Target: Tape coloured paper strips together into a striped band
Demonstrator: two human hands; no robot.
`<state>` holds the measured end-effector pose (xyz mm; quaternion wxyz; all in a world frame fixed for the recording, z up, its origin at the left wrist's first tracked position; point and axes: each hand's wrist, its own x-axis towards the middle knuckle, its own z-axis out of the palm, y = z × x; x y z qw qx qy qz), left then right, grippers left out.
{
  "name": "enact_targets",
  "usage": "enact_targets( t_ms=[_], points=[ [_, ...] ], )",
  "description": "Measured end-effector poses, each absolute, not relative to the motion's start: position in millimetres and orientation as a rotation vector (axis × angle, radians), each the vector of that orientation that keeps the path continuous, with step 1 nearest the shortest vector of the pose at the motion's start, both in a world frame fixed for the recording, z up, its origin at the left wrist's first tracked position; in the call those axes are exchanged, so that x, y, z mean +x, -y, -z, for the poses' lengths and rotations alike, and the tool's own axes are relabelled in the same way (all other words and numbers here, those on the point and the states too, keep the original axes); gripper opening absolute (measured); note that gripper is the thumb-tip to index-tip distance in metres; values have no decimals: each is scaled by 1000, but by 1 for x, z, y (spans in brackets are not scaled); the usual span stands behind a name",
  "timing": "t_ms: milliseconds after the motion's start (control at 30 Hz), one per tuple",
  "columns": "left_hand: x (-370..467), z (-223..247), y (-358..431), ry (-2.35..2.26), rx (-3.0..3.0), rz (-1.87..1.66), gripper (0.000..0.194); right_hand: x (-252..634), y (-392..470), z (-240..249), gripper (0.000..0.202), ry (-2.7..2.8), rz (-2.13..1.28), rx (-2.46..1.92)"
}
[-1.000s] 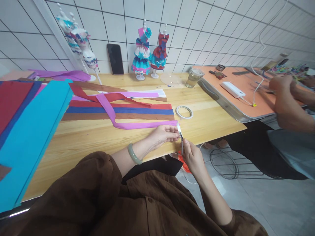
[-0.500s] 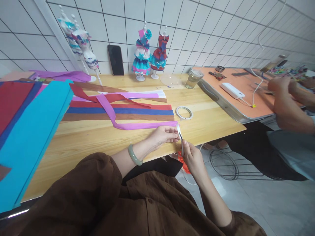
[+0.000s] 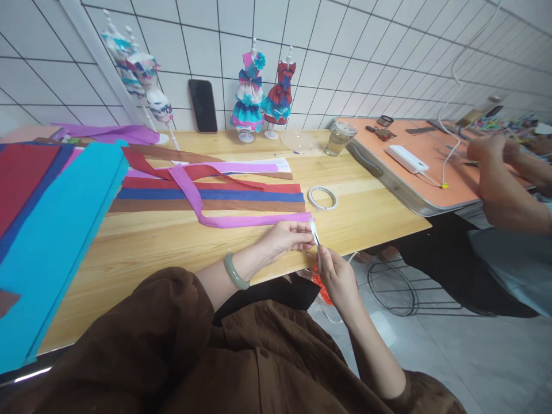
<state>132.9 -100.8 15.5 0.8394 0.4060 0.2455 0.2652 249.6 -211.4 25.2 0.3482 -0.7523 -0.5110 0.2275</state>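
Note:
My right hand [image 3: 339, 275] is closed round the handles of a pair of scissors [image 3: 315, 234], whose blades point up and away near the table's front edge. My left hand [image 3: 287, 238] is beside the blades with its fingers pressed together; what it pinches, if anything, is too small to make out. Just beyond my left fingers, the end of a purple strip [image 3: 254, 219] reaches the scissor tips. Behind it, red, blue and brown strips [image 3: 237, 205] lie side by side. A roll of tape [image 3: 323, 198] rests flat to their right.
Small dressed mannequins [image 3: 248, 103], a phone [image 3: 202, 106] and a cup [image 3: 340, 138] stand along the wall. Wide coloured sheets [image 3: 56, 241] cover the left side. At right, another person's hands are over an orange table [image 3: 457, 195] with a white power strip [image 3: 406, 159].

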Motion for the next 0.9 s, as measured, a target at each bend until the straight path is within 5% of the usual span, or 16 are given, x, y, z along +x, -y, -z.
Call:
enact_targets(
  t_ms=[900],
  points=[
    [133, -15, 96, -562, 788, -715, 17, 253, 232, -41, 49, 1253, -915, -1904]
  ],
)
